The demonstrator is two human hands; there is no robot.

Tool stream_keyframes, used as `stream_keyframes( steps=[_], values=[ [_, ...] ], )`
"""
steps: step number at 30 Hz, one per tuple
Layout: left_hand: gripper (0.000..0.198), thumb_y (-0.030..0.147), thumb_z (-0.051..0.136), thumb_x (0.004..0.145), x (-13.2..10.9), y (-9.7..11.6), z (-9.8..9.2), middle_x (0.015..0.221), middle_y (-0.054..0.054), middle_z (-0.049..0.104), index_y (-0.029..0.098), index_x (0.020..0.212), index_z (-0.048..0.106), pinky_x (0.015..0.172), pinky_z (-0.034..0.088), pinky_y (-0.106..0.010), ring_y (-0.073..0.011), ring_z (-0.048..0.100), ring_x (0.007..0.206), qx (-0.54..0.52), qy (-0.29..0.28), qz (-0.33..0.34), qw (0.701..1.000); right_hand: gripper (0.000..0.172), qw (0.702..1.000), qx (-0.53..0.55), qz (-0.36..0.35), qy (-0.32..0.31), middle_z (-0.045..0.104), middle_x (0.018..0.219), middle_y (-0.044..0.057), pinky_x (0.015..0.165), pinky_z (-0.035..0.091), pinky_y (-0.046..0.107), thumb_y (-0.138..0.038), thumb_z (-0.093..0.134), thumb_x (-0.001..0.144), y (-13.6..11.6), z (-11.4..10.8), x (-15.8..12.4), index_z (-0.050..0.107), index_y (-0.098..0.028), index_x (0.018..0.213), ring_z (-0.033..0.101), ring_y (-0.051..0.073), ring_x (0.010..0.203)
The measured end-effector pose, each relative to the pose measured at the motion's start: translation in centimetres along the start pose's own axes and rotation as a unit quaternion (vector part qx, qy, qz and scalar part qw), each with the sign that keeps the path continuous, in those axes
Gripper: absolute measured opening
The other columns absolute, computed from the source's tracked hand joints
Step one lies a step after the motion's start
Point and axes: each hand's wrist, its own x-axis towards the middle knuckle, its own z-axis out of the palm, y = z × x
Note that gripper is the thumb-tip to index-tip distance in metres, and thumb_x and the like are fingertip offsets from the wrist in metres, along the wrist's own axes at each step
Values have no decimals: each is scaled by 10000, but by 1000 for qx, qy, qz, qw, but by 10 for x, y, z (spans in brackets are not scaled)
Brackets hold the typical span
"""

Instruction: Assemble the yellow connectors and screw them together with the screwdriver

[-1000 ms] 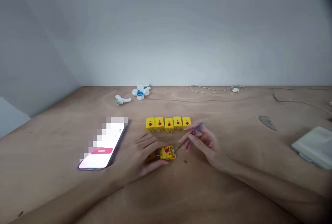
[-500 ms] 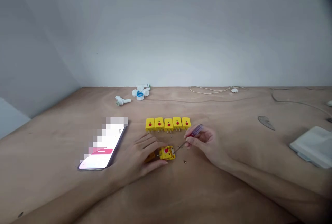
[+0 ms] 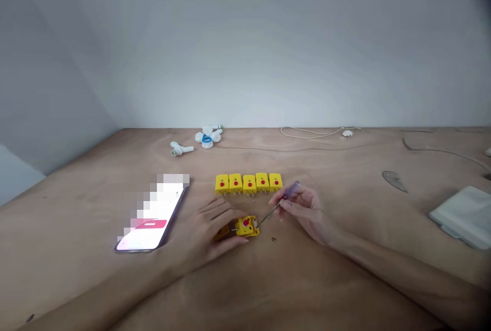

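While the left hand (image 3: 209, 228) closes around a yellow connector (image 3: 247, 226) lying on the wooden desk (image 3: 245, 290), the right hand (image 3: 303, 212) holds a small screwdriver (image 3: 290, 191) with a clear purple handle in a narrow pinch of the fingers. The thin metal shaft goes down to the right end of the connector, and its tip seems to touch there. The connector lies near the front middle of the desk.

Counting the clock from this connector, a row of five yellow connectors (image 3: 248, 183) with red dots stands at 12 o'clock, side by side. One tiny screw (image 3: 273, 239) lies at 4 o'clock, just beside the right hand. A phone (image 3: 153, 213) with a pixelated screen lies at 9 o'clock. White plastic fittings (image 3: 206, 137) lie at 11 o'clock, near the wall, and a white flat case (image 3: 466, 217) lies well apart at 3 o'clock.
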Motion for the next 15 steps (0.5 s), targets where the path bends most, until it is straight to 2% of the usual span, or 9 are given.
stream_keyframes(
  steps=[5,9,15],
  values=[
    [302,389,658,975,0,0,-1,1157,-83,720,208,1217,641,935,550,-412,-274,665,1077,-1,-4,-3,1000,176,999,26,22,4,694,834,23,578,518,269,-320,841,806,-3,2,1,752,-189,883,638,135,631],
    [299,380,664,972,1,1,-1,1143,-78,721,210,1217,644,924,549,-399,-266,668,1059,1,2,-3,1000,169,1000,13,4,-4,718,865,26,603,524,255,-261,822,836,1,-3,-1,740,-210,974,659,144,695],
    [301,374,671,969,1,0,1,1133,-75,720,206,1217,640,937,542,-407,-267,664,1065,4,-1,0,1000,97,1000,-5,-21,-19,751,917,44,643,533,241,-218,796,868,6,-9,-1,741,-212,947,668,149,767]
  ],
)
